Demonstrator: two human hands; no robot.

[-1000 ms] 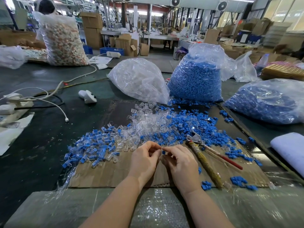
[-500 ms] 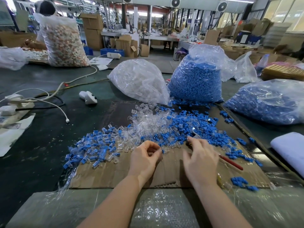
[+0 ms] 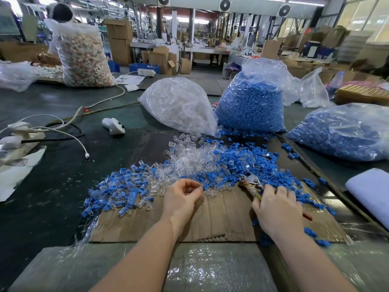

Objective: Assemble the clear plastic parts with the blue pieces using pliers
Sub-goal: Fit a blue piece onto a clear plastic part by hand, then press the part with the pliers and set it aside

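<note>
Clear plastic parts (image 3: 189, 159): we are seeing them lying heaped loose at the middle of the workbench, spilling from a tied clear bag (image 3: 179, 106) behind, likely so that they stay within reach.
Blue pieces (image 3: 237, 165): these are lying scattered to the right of the clear heap and mixing with it, fed from a tall blue-filled bag (image 3: 252, 106); a second blue bag (image 3: 345, 131) is sitting further right.
Cardboard sheet (image 3: 221, 216): we are using it as the working mat, with both hands resting over it.
Joined pieces (image 3: 117, 192): a pile of clear-and-blue units is building up on the left, apparently the finished side.
Pliers (image 3: 250, 182): they are lying on the cardboard at the edge of the blue scatter, head pointing away from us, one red handle tip showing past the wrist.
Right hand (image 3: 275, 209): its fingers are curling over the wrapped handle, seemingly taking the tool up.
Left hand (image 3: 183, 197): its fingertips are pinching together on a small piece, too small to identify, presenting it for the pliers.
</note>
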